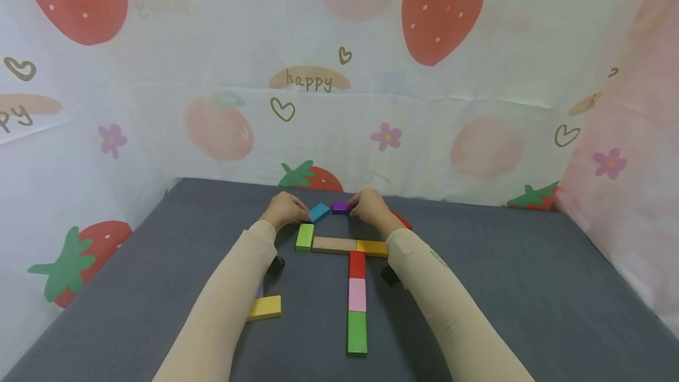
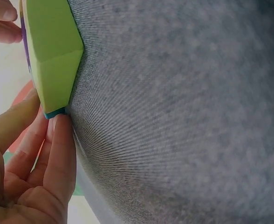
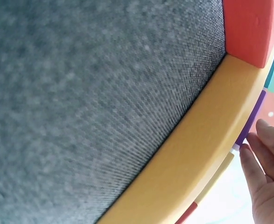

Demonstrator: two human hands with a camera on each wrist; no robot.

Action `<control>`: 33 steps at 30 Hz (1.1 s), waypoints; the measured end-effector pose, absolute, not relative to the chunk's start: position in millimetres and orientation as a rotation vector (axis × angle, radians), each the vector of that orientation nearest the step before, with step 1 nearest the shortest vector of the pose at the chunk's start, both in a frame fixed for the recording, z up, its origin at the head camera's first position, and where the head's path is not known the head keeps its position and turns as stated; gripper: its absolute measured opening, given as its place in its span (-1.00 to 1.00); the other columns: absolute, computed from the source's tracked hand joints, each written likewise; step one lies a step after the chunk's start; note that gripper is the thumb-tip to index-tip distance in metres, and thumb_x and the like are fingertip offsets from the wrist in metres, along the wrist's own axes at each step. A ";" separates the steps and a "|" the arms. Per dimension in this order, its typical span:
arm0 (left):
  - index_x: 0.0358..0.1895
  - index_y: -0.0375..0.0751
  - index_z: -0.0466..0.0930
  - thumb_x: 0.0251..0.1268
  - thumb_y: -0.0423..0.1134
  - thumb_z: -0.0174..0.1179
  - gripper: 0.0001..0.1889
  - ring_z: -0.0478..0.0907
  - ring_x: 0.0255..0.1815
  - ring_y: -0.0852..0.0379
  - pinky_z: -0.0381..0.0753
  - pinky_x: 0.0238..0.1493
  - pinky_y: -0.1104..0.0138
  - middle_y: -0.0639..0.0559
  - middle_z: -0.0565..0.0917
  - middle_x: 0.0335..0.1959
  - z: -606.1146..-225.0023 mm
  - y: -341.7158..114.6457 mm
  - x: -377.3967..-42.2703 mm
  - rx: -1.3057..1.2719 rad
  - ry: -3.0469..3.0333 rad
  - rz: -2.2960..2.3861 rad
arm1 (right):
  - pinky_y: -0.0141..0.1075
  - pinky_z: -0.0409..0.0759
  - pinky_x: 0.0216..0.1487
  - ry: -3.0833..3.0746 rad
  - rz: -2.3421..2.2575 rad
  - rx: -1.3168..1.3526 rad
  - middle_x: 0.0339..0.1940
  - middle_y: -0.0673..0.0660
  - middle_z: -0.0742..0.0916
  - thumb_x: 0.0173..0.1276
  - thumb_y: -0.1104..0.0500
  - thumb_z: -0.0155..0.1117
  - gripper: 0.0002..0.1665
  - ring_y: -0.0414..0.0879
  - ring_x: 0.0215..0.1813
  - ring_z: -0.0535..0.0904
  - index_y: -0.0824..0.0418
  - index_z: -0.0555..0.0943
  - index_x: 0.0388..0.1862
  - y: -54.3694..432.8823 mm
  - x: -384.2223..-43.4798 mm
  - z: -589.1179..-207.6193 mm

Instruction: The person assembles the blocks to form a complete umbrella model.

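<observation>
At the far part of the grey table, my left hand (image 1: 285,210) pinches the left end of a blue block (image 1: 319,212), which lies at a slant. In the left wrist view the fingertips meet that blue block (image 2: 54,113) behind a lime green block (image 2: 55,51). My right hand (image 1: 369,210) pinches the right end of a purple block (image 1: 340,207), just right of the blue one. A small gap separates these two blocks. The right wrist view has thumb and fingers around the end of the purple block (image 3: 252,119); its far side is hidden.
A wooden block (image 1: 334,244) and an orange-yellow block (image 1: 372,247) form a row. Below it runs a column of red (image 1: 358,264), pink (image 1: 358,294) and green (image 1: 357,332) blocks. A yellow block (image 1: 265,308) lies by the left sleeve; another red block (image 1: 402,220) is beyond the right wrist.
</observation>
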State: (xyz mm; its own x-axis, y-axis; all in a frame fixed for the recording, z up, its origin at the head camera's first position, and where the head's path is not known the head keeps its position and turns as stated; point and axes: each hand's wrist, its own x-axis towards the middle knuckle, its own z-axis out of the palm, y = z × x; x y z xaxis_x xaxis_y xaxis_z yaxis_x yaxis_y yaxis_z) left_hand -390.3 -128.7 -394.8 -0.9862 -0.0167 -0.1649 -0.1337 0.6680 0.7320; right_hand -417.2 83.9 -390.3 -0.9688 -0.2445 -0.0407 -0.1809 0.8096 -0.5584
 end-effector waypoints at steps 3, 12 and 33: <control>-0.06 -0.32 0.73 0.25 -0.26 0.35 -0.75 0.61 0.08 -0.15 0.55 0.26 -0.01 -0.27 0.61 0.17 -394.9 -128.7 -389.6 -0.122 2.737 1.210 | -0.11 0.62 0.22 2.880 -0.873 -0.360 0.12 0.22 0.75 0.35 0.32 0.31 -0.67 0.09 0.20 0.62 0.24 0.71 0.09 84.6 -418.1 -390.6; -0.07 -0.29 0.74 0.26 -0.22 0.36 -0.74 0.57 0.10 -0.13 0.54 0.26 -0.02 -0.26 0.60 0.18 -398.8 -130.6 -392.0 -0.116 2.732 1.207 | -0.03 0.56 0.31 2.862 -1.040 -0.294 0.29 0.31 0.63 0.39 0.29 0.27 -0.58 0.17 0.34 0.53 0.31 0.62 0.22 113.4 -425.4 -377.9; -0.07 -0.32 0.73 0.26 -0.25 0.35 -0.75 0.64 0.04 -0.12 0.61 0.18 0.05 -0.26 0.62 0.15 -400.9 -133.4 -394.0 -0.126 2.679 1.304 | -0.10 0.64 0.21 2.860 -0.876 -0.198 0.08 0.33 0.74 0.28 0.37 0.36 -0.68 0.20 0.17 0.62 0.40 0.69 0.03 133.2 -428.1 -385.6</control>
State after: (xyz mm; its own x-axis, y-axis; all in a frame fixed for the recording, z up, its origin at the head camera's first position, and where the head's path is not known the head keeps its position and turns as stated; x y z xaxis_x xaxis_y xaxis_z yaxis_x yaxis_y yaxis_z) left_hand -394.0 -133.4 -400.9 -0.9838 -0.0063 -0.1793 -0.1450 0.6166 0.7738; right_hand -428.1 133.2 -385.6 -0.9809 -0.1674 -0.0986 -0.0834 0.8212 -0.5645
